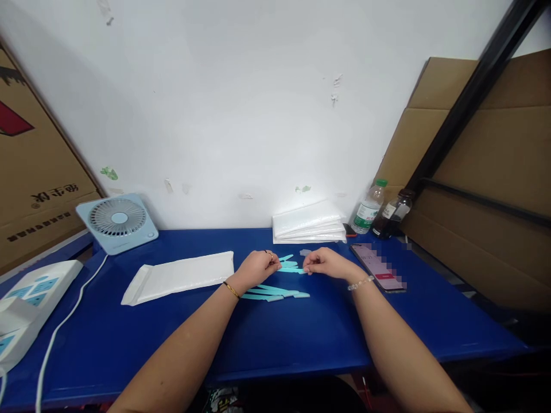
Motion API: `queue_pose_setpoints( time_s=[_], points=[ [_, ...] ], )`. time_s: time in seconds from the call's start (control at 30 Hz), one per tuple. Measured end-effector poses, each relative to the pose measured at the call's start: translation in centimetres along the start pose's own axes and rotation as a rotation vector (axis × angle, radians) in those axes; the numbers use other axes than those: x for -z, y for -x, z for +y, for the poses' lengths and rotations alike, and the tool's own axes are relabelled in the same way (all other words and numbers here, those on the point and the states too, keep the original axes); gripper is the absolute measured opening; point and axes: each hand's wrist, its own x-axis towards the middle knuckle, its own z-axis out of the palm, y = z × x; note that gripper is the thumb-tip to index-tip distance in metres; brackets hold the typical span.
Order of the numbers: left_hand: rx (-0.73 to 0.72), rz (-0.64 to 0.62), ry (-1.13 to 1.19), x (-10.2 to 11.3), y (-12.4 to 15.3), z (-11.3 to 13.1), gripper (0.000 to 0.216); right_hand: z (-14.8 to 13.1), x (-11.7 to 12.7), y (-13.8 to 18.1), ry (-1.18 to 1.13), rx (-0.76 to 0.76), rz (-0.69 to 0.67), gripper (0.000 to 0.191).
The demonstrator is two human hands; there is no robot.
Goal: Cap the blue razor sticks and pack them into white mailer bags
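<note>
Between my two hands lies a slim turquoise eyebrow razor [293, 270]. My left hand [259, 268] has its fingers pinched at the razor's left end, and my right hand [325, 264] pinches its right end near the head. Several more turquoise razors [275, 297] lie fanned out on the blue table [293, 338] just in front of my left hand. Behind the held razor, a few others [287, 259] rest close to my fingers, partly hidden by my left hand. A small translucent piece [305, 252] sits beside my right hand.
A white padded mailer [181, 278] lies left of my hands, and a stack of white mailers [307, 223] rests against the wall. A phone [379, 267] and two bottles [369, 209] stand right; a fan [118, 221] and power strip [38, 298] are left.
</note>
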Motion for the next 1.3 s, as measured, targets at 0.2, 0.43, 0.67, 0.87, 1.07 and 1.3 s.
queue_pose_setpoints(
  time_s=[0.2, 0.43, 0.67, 0.87, 1.07, 1.3],
  points=[
    [0.100, 0.063, -0.093, 0.8, 0.4, -1.6, 0.024, 1.3, 0.8, 0.0, 0.122, -0.055, 0.302, 0.024],
    [0.023, -0.039, 0.056, 0.9, 0.7, -1.0, 0.026, -1.1, -1.5, 0.1, 0.163, 0.069, -0.041, 0.034],
    [-0.080, -0.288, 0.172, 0.9, 1.2, 0.2, 0.031, -2.3, -3.7, -0.9, 0.192, 0.140, -0.142, 0.025],
    [-0.024, -0.291, 0.139, 0.6, 0.9, -0.4, 0.024, -2.0, -2.9, -0.7, 0.131, 0.115, 0.007, 0.016],
    [0.046, -0.077, -0.044, 1.0, 0.5, -0.7, 0.021, 0.4, -0.2, -0.1, 0.182, -0.021, 0.276, 0.019],
    [0.034, -0.022, 0.002, 1.3, 0.8, -0.1, 0.034, 0.0, -0.4, 0.2, 0.216, 0.032, 0.222, 0.028]
  ],
)
